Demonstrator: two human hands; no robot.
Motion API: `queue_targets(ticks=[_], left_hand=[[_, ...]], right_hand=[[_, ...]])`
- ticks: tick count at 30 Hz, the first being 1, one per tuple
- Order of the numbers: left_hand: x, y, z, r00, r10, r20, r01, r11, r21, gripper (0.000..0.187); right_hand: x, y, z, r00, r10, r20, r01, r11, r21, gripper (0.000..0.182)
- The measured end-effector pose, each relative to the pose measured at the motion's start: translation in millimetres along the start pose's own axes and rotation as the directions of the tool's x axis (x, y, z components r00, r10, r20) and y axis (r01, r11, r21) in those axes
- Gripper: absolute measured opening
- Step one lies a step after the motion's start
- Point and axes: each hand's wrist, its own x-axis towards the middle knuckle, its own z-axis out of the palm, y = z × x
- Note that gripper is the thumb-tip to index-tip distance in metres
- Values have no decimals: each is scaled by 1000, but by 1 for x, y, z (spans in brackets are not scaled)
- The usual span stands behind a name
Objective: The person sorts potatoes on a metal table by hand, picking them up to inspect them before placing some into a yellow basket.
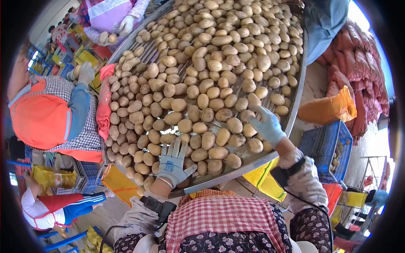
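Note:
Potatoes [219, 104] of mixed sizes cover a metal-edged sorting table [297, 95], with bare slats showing between some of them. My left hand [172, 163], in a grey-blue work glove, lies palm down on potatoes near the table's front edge. Its fingers are spread, and it holds nothing that I can see. Over at the right side, my right hand [268, 125], in a pale blue glove, reaches in over the rim with fingers stretched out against several potatoes. Whatever lies under its palm is hidden.
A co-worker in an orange head covering [40, 120] stands at the left; another person's gloved hand [126, 25] is at the far left corner. Blue crates [331, 152], an orange sack [329, 109] and stacked red sacks [358, 63] stand right. Yellow mesh bags [265, 179] hang below the front edge.

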Motion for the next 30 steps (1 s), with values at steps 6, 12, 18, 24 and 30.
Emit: queue_targets(ticks=[6,12,18,24,30], left_hand=[[15,-17,-41,951,-284,119,306,834,-458,56],[71,-30,-15,942,-63,-330,33,995,-97,58],[45,-27,-27,981,108,-161,-144,962,-231,48],[110,-59,-15,887,273,-372,-316,947,-59,39],[124,-23,-7,980,65,-190,-111,963,-246,85]], right_hand=[[111,-8,79,983,177,57,-162,967,-199,80],[116,-21,79,956,234,178,-174,939,-297,70],[116,-12,68,926,205,317,-147,969,-198,52],[139,-10,91,984,178,20,-179,977,116,52],[162,-5,124,989,149,11,-140,950,-280,66]])
